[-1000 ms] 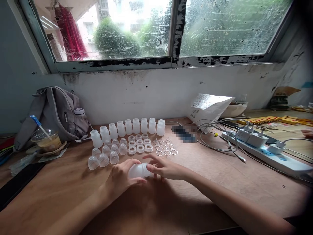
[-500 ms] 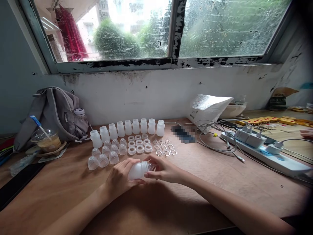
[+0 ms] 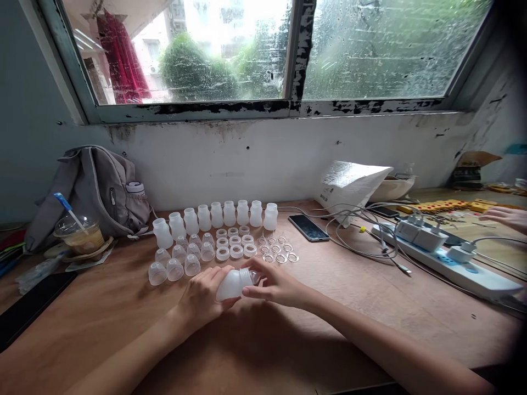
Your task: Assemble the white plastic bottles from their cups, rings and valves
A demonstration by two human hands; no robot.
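Low over the wooden table, a frosted baby bottle (image 3: 230, 286) lies tilted on its side between my hands, its neck to the right. My left hand (image 3: 202, 292) is wrapped round the bottle's body. Fingers of my right hand (image 3: 272, 282) close round the neck end, where a clear nipple (image 3: 254, 277) partly shows; the rest of it is hidden. Behind my hands, several frosted bottle bodies (image 3: 216, 214) stand in a row. In front of that row are clear dome caps (image 3: 192, 265), white collar rings (image 3: 236, 252) and clear nipples with flat rims (image 3: 280, 257).
A phone (image 3: 308, 227), tangled cables (image 3: 362, 233) and a power strip (image 3: 473, 271) lie to the right. At the left are a drink cup (image 3: 80, 236), a grey backpack (image 3: 93, 192) and a black flat object (image 3: 35, 304). Another person's hand (image 3: 506, 217) is at the far right.
My right hand's fingers have shifted slightly round the neck end of the bottle. The other person's hand has come further into view from the right.
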